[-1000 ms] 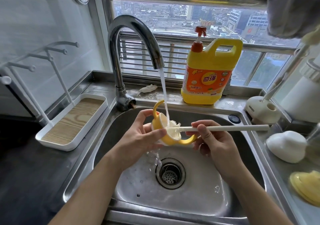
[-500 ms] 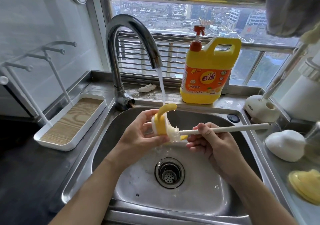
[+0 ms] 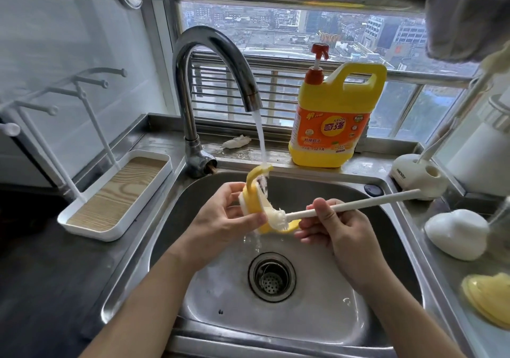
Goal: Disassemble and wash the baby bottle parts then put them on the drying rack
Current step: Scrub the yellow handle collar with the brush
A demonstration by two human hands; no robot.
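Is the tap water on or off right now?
On. A white stream falls from the faucet spout onto the yellow bottle part that the left hand holds over the sink.

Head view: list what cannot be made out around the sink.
All in the head view:
- Yellow handle ring: partly hidden behind the left hand and the brush.
- Yellow piece on the counter: cut off by the right edge.
- Detergent jug: fine label print too small to read.
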